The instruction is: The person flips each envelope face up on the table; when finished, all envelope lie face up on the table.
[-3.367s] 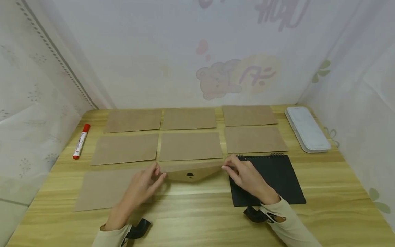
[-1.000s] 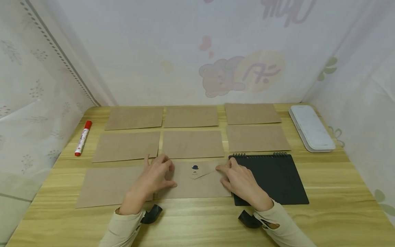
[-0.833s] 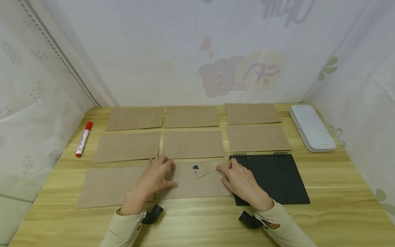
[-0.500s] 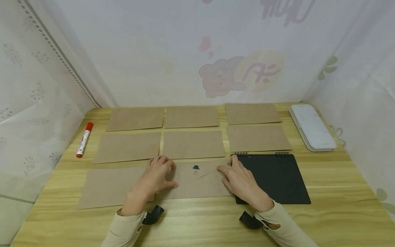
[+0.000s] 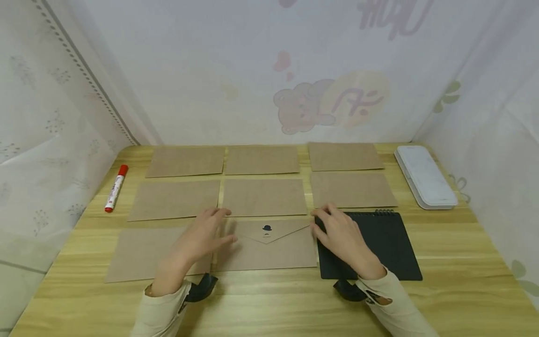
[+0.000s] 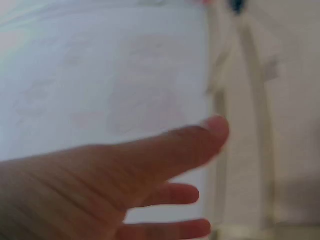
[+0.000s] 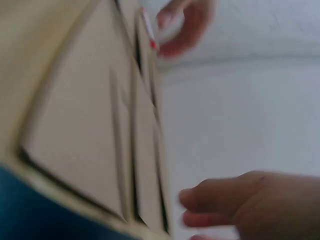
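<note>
A brown paper envelope (image 5: 269, 256) lies flat at the front middle of the table. Its pointed flap, printed with a small black hat, faces up. My left hand (image 5: 195, 243) is over the envelope's left end, thumb and fingers spread and slightly blurred. Past the envelope's right edge, my right hand (image 5: 343, 236) hovers over or rests on a black spiral notebook (image 5: 383, 252); the head view does not settle which. In the right wrist view the fingers (image 7: 220, 197) of that hand are apart from the envelopes, holding nothing. The left thumb (image 6: 190, 147) is stretched out in its own wrist view.
Several more brown envelopes lie in rows, among them one at front left (image 5: 143, 255) and one in the middle (image 5: 265, 197). A red-capped marker (image 5: 115, 189) is at the left edge. A white case (image 5: 426, 177) lies at the right. White cloth (image 5: 210, 70) surrounds the table.
Both hands first held the envelope by its upper corners, tilted; then it lay flat with fingers on its flap. Now the hands have moved apart, off the flap, to left and right.
</note>
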The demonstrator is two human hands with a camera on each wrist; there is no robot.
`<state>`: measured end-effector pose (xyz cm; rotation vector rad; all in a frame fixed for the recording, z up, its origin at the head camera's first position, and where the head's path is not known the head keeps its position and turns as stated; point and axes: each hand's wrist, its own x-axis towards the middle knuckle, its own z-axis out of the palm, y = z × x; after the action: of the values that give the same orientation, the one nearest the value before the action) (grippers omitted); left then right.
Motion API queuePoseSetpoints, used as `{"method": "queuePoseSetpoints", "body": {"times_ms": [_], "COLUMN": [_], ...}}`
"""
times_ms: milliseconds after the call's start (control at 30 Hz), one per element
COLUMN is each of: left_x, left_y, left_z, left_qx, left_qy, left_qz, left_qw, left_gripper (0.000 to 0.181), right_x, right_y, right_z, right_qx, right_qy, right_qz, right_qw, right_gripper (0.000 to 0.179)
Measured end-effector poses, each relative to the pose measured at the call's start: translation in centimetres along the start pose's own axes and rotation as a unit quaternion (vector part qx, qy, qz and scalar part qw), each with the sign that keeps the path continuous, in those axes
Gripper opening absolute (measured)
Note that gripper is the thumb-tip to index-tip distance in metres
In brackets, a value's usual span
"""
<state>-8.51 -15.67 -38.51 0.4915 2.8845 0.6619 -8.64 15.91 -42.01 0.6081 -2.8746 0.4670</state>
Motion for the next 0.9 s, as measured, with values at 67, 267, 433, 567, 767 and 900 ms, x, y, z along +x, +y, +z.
{"method": "queuePoseSetpoints", "body": {"times_ms": [67, 267, 433, 567, 767, 900], "left_x": [0.3, 2.3, 4.5, 5.5, 6.0, 6.5], "left_y": [-0.1, -0.1, -0.2, -0.9, -2.4, -2.7], "left_z": [-1.4, -4.3, -3.9, -2.8, -1.3, -0.4], "left_qx": [-0.032, -0.09, -0.108, -0.111, -0.112, -0.095], "left_qy": [0.004, -0.011, -0.033, -0.05, -0.049, -0.039], "left_qz": [-0.013, -0.069, -0.081, -0.079, -0.072, -0.037], "left_qw": [0.9994, 0.9935, 0.9903, 0.9894, 0.9898, 0.994], "left_gripper": [0.059, 0.066, 0.073, 0.078, 0.076, 0.065], "right_x": [0.1, 0.1, 0.1, -0.1, -0.2, -0.3], "right_y": [0.9, 2.1, 1.9, 1.9, 1.8, 1.9], "right_z": [-0.5, -0.6, -0.5, -0.7, -0.6, -0.6], "right_qx": [-0.017, -0.027, -0.007, 0.002, 0.022, 0.028], "right_qy": [-0.018, -0.113, -0.137, -0.148, -0.166, -0.169], "right_qz": [0.047, 0.12, 0.13, 0.141, 0.128, 0.131], "right_qw": [0.9986, 0.986, 0.9819, 0.9789, 0.9775, 0.9765], "right_gripper": [0.027, 0.033, 0.038, 0.041, 0.044, 0.044]}}
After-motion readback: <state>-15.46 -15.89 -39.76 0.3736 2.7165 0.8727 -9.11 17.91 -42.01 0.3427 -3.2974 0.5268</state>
